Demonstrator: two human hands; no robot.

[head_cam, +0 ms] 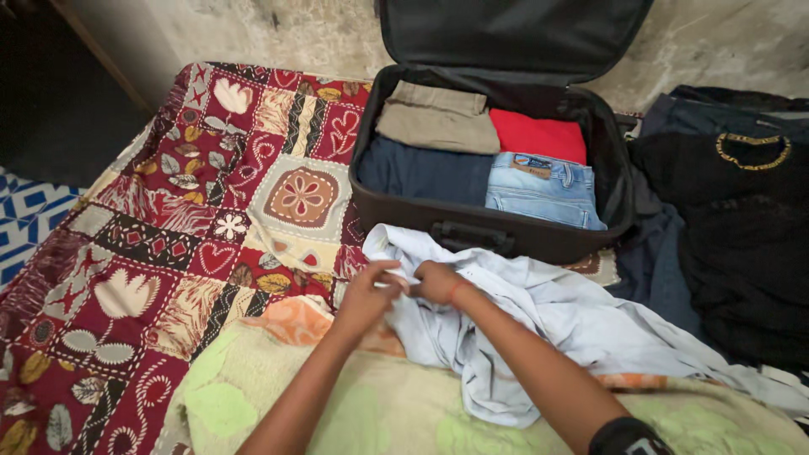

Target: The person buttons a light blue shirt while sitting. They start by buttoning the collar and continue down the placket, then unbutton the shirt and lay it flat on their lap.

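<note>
Your left hand (368, 292) and right hand (438, 281) meet over a crumpled pale blue shirt (539, 324), and both have a grip clenched on a fold of its cloth near its upper left edge. The shirt lies in a loose heap on the bed, spreading from your hands out to the right, with its near edge draped over a light green blanket (371, 404) that covers the front of the bed.

Just beyond the shirt, touching its far edge, stands an open black suitcase (472, 232), its lid (506, 34) tipped back against the wall. Inside you have folded clothes packed close together: a tan garment (438, 122) at the back left, a red one (539, 135) at the back right, a dark navy piece (421, 173) at the front left and light blue jeans (543, 190) at the front right. The front wall of the case, with its handle (472, 236), stands between the shirt and those clothes.

To your left the bed shows a red patchwork bedspread (168, 253) printed with hearts, leaves and flowers. To your right a pile of dark clothes (742, 219) crowds the side of the suitcase, the topmost black one trimmed with gold at the neck. A navy cloth (653, 261) runs under that pile beside the shirt.
</note>
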